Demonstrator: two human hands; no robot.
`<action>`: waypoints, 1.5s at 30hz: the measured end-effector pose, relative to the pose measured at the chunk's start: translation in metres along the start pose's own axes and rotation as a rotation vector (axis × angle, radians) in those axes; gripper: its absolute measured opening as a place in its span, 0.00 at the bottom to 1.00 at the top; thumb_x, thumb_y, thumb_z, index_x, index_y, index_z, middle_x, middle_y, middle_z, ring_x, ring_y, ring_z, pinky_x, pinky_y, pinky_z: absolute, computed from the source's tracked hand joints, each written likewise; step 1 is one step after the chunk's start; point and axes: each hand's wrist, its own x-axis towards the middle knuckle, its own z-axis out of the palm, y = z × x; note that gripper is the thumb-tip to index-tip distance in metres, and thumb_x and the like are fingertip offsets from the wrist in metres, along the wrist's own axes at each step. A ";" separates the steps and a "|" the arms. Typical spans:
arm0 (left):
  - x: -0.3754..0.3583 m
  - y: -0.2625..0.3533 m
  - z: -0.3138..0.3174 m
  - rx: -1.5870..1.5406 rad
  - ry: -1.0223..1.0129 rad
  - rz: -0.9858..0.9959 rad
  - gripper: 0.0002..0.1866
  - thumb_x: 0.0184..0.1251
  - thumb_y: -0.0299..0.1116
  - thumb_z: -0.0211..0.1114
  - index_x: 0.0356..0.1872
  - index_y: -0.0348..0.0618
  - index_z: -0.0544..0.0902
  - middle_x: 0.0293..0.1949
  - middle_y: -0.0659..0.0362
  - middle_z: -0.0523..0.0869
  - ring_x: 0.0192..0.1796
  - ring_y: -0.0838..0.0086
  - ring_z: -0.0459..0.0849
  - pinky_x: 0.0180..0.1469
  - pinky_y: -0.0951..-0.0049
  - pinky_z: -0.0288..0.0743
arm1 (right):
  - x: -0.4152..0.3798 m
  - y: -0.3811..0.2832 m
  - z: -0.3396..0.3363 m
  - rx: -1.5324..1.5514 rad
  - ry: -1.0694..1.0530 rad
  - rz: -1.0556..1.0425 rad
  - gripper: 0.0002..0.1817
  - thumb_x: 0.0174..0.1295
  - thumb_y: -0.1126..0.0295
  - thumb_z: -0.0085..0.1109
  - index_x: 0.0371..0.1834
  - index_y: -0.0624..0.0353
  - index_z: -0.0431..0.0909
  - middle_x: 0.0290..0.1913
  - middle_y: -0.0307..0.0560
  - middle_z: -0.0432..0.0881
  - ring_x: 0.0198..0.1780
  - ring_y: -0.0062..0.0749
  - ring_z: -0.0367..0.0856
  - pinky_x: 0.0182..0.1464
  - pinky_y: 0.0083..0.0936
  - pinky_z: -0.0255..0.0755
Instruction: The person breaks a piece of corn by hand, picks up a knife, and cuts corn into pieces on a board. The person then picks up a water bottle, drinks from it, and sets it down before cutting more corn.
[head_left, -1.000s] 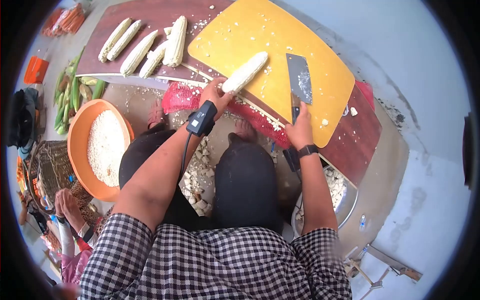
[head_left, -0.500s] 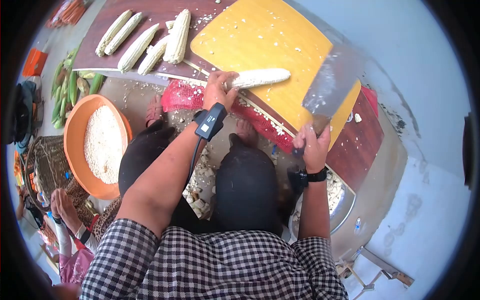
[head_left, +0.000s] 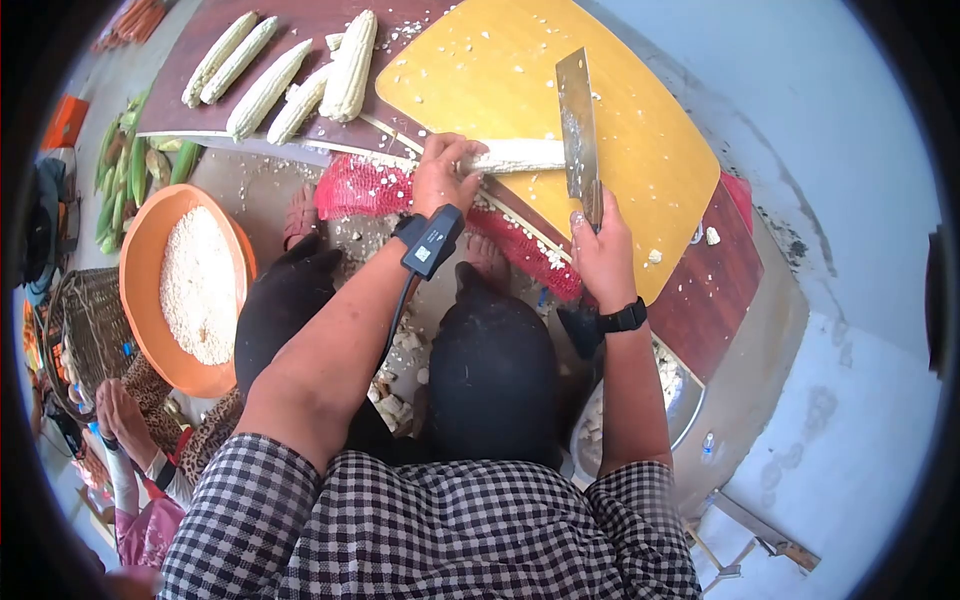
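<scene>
A white corn cob (head_left: 520, 155) lies across the near left edge of the yellow board (head_left: 640, 150). My left hand (head_left: 443, 172) is closed round its left end. In my right hand (head_left: 604, 250) is the wooden handle of a broad cleaver (head_left: 577, 120), fingers wrapped round it. The blade points away from me and crosses the cob's right end, hiding its tip; whether it touches the cob cannot be made out. Loose kernels are scattered over the board.
Several cobs, one of them here (head_left: 262, 90), lie on the dark red table (head_left: 310, 25). An orange basin (head_left: 140, 290) of kernels, a wicker basket (head_left: 85, 320) and a co-worker's hands (head_left: 122, 415) are at left. A metal basin (head_left: 690, 410) stands at lower right.
My right hand has moved left with the cleaver, from the board's right side to the cob's right end. The blade is now more upright in view. My left hand still holds the cob.
</scene>
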 end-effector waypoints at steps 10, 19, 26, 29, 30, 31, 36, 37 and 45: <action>0.003 -0.009 -0.001 -0.060 0.022 -0.018 0.23 0.50 0.19 0.70 0.51 0.46 0.82 0.49 0.52 0.76 0.46 0.61 0.81 0.50 0.70 0.77 | -0.002 -0.018 0.001 0.283 -0.022 0.145 0.23 0.66 0.75 0.51 0.65 0.65 0.66 0.29 0.43 0.77 0.25 0.22 0.72 0.29 0.25 0.70; 0.010 -0.013 -0.004 -0.155 0.067 -0.261 0.23 0.59 0.24 0.70 0.58 0.40 0.79 0.51 0.54 0.78 0.50 0.70 0.82 0.53 0.71 0.78 | 0.003 -0.018 0.004 0.210 -0.006 0.089 0.24 0.66 0.74 0.52 0.65 0.65 0.66 0.29 0.45 0.78 0.25 0.24 0.74 0.30 0.26 0.71; 0.013 -0.030 0.004 -0.275 0.115 -0.234 0.24 0.57 0.26 0.72 0.56 0.40 0.80 0.44 0.56 0.78 0.43 0.73 0.81 0.47 0.73 0.79 | 0.015 -0.022 0.005 0.056 0.029 -0.108 0.24 0.66 0.73 0.53 0.65 0.68 0.66 0.37 0.53 0.82 0.37 0.31 0.81 0.43 0.29 0.75; 0.013 -0.021 -0.001 -0.222 0.065 -0.265 0.22 0.61 0.23 0.69 0.58 0.39 0.79 0.50 0.54 0.77 0.52 0.68 0.83 0.55 0.73 0.78 | 0.012 -0.046 -0.002 0.104 0.072 -0.124 0.24 0.67 0.73 0.53 0.65 0.70 0.65 0.39 0.54 0.83 0.39 0.31 0.81 0.45 0.29 0.75; 0.013 -0.018 -0.004 -0.190 0.062 -0.258 0.22 0.60 0.23 0.70 0.58 0.40 0.79 0.50 0.54 0.78 0.52 0.68 0.83 0.55 0.73 0.78 | 0.009 -0.057 -0.007 0.132 0.088 -0.125 0.24 0.67 0.73 0.53 0.65 0.70 0.65 0.39 0.55 0.83 0.39 0.32 0.82 0.45 0.29 0.75; 0.013 -0.017 -0.005 -0.158 0.057 -0.252 0.22 0.60 0.23 0.70 0.57 0.41 0.80 0.49 0.54 0.78 0.52 0.68 0.83 0.55 0.73 0.78 | 0.006 -0.072 -0.013 0.159 0.107 -0.127 0.24 0.67 0.73 0.53 0.65 0.71 0.64 0.40 0.56 0.83 0.40 0.32 0.82 0.46 0.29 0.75; 0.015 -0.018 -0.002 -0.132 0.077 -0.221 0.23 0.56 0.24 0.72 0.55 0.43 0.81 0.46 0.56 0.79 0.45 0.71 0.81 0.50 0.73 0.77 | 0.039 -0.001 0.015 -0.030 -0.081 0.039 0.25 0.66 0.73 0.52 0.66 0.70 0.63 0.44 0.64 0.82 0.47 0.48 0.83 0.50 0.36 0.74; 0.012 -0.018 -0.002 -0.093 0.067 -0.197 0.24 0.54 0.25 0.73 0.55 0.43 0.82 0.44 0.56 0.78 0.41 0.72 0.80 0.47 0.73 0.77 | 0.043 0.014 0.019 -0.056 -0.106 0.064 0.26 0.65 0.73 0.52 0.66 0.70 0.63 0.44 0.66 0.82 0.48 0.51 0.83 0.51 0.38 0.74; 0.014 -0.012 -0.004 -0.156 0.049 -0.254 0.22 0.57 0.22 0.71 0.56 0.41 0.81 0.47 0.57 0.80 0.48 0.72 0.82 0.52 0.73 0.77 | 0.045 0.013 0.020 -0.031 -0.124 0.116 0.25 0.63 0.75 0.52 0.65 0.64 0.65 0.44 0.66 0.82 0.47 0.57 0.82 0.49 0.40 0.74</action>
